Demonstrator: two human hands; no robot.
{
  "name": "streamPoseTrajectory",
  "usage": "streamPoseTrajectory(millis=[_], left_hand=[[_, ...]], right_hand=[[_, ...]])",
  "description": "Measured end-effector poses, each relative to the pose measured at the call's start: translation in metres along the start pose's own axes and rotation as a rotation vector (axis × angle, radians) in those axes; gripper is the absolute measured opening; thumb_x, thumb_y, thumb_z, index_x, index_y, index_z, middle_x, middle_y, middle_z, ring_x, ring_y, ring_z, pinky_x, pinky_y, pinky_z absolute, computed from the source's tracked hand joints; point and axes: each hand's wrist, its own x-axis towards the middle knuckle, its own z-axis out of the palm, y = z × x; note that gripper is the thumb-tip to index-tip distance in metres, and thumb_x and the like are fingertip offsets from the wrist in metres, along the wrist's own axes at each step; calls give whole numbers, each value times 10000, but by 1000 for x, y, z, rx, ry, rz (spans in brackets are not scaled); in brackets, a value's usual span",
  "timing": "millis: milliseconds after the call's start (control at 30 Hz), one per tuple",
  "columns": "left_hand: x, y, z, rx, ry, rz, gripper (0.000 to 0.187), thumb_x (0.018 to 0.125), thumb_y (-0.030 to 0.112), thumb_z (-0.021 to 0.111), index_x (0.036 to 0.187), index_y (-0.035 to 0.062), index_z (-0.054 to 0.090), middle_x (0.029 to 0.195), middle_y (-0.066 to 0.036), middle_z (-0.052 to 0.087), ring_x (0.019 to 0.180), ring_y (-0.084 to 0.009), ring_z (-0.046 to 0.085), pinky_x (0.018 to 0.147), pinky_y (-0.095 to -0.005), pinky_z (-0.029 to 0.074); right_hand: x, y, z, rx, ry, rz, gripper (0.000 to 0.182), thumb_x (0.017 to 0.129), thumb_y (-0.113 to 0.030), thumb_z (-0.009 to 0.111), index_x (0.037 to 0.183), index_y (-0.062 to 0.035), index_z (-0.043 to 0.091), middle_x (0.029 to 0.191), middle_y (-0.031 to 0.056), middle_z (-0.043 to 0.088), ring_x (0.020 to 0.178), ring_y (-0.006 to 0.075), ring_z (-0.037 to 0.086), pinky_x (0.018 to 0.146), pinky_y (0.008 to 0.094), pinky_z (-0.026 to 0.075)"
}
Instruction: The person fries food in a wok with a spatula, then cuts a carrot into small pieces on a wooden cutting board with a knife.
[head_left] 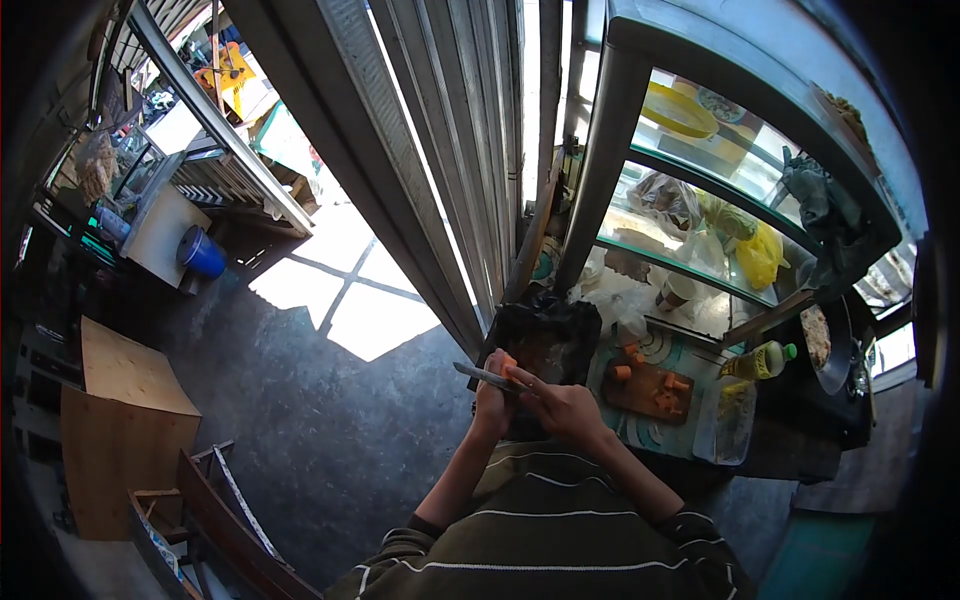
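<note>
My left hand [489, 402] is closed round an orange piece [509, 364], which looks like carrot. In my right hand [563, 406] is a knife [484, 375], its blade lying across the orange piece and pointing left. Both hands are close together in front of my striped shirt, over the edge of a black plastic-lined container [548, 335]. To their right, several orange chunks [668, 401] rest on a brown cutting board [633, 392]. The handle of the knife is mostly hidden by my fingers.
Right of the board stand a clear plastic tub [724, 422] and a yellow bottle [757, 362] with a green cap. Behind them rises a glass cabinet [620, 150] with bags inside. A pan [826, 345] is at far right. At left are a blue bucket [202, 252] and a wooden box [130, 430].
</note>
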Motion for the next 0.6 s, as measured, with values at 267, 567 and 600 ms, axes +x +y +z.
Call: streamPoseTrajectory(millis=[267,567,600], left_hand=[[-2,3,-2,73,-55,70,244,879,340,439,886,97,451,685,-17,471,589,-104,490,552,-238,416],[-5,-4,-8,264,18,175,268,894,350,390,909,89,455,711,-17,488,618,-97,501,580,-225,418],[-6,-4,-7,265,19,174,268,894,350,390,909,89,455,711,-17,488,618,-97,501,580,-225,418]], right_hand=[[-1,0,1,22,-39,-12,438,851,-254,443,1267,-320,321,665,102,577,542,290,570,442,379,417],[1,3,6,125,15,-31,360,874,-248,401,1232,-282,372,690,117,579,573,309,570,467,391,424],[0,3,6,126,14,-31,360,874,-248,401,1232,-282,372,690,117,579,573,309,570,467,391,424]])
